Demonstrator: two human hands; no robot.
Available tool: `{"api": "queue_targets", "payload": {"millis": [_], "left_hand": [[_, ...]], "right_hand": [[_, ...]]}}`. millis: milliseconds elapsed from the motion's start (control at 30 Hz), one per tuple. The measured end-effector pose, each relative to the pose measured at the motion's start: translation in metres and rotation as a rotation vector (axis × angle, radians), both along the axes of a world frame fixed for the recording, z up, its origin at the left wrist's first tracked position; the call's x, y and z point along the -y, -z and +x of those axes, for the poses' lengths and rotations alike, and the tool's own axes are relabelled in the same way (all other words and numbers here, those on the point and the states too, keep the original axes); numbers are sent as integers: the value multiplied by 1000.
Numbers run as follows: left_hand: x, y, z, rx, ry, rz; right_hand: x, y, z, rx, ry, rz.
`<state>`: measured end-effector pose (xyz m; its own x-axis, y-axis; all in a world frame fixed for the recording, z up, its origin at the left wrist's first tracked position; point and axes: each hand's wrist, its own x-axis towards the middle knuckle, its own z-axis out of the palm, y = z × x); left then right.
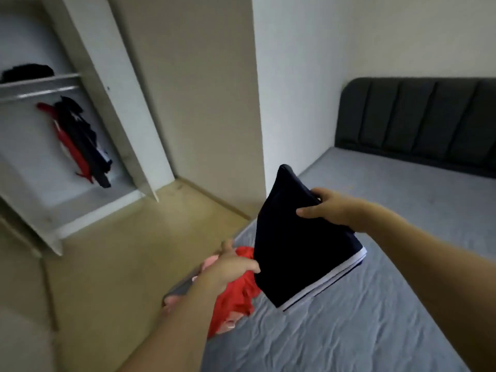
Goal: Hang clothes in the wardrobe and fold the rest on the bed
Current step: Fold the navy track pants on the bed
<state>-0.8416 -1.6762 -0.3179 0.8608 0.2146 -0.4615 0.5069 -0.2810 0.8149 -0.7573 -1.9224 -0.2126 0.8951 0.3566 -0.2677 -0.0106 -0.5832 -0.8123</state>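
Observation:
A folded navy garment with a white hem stripe (300, 248) is held up over the bed (375, 304). My right hand (326, 208) grips its right edge, thumb in front. My left hand (230, 264) pinches its lower left edge. Under my left hand a red garment (236, 294) lies crumpled on a pink one (212, 260) at the bed's left edge. At the far left stands the open white wardrobe (88, 84), with red and dark clothes (80, 143) hanging from its rail.
A dark item (26, 72) lies on the wardrobe's upper shelf. The wardrobe door (115, 103) stands open toward the room. A dark padded headboard (418, 122) backs the bed. Tan floor (120, 251) lies between bed and wardrobe. A white wall column (281, 89) rises beside the bed.

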Motion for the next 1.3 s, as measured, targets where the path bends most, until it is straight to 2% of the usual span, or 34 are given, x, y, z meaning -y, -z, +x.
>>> {"api": "queue_targets", "payload": {"millis": [133,200,267,333,400,533,667,833,933,1033,1200,1300], "left_hand": [[-93,-182,3,338,18,221],[-145,-257,-2,409,103,268],[-192,-318,-14,379,213,221],[-230,-362,-28,349,313,94],[-263,-389,-38,379,282,22],[-330,-411,-41,508,24,9],[-394,-411,-28,579,-73,29],[-468,-404,11,702,-239,13],[-515,-408,38,730,-287,101],[-567,-420,65,741,-329,159],[-666,-431,102,746,-458,175],[-729,-426,124,740,-523,123]], "right_hand": [[-112,-167,5,289,-383,-425],[-166,-231,1,404,-488,-551],[-214,-284,-5,486,-544,-601],[-259,-325,-12,551,-584,-595],[-301,-357,-17,615,-628,-560],[-377,-387,-17,704,-682,-468],[-444,-384,5,704,-723,-377],[-522,-373,56,508,-711,-341],[-572,-362,95,363,-766,-441],[-625,-360,137,290,-790,-408],[-719,-368,198,312,-725,-126],[-778,-362,231,344,-646,200]]}}
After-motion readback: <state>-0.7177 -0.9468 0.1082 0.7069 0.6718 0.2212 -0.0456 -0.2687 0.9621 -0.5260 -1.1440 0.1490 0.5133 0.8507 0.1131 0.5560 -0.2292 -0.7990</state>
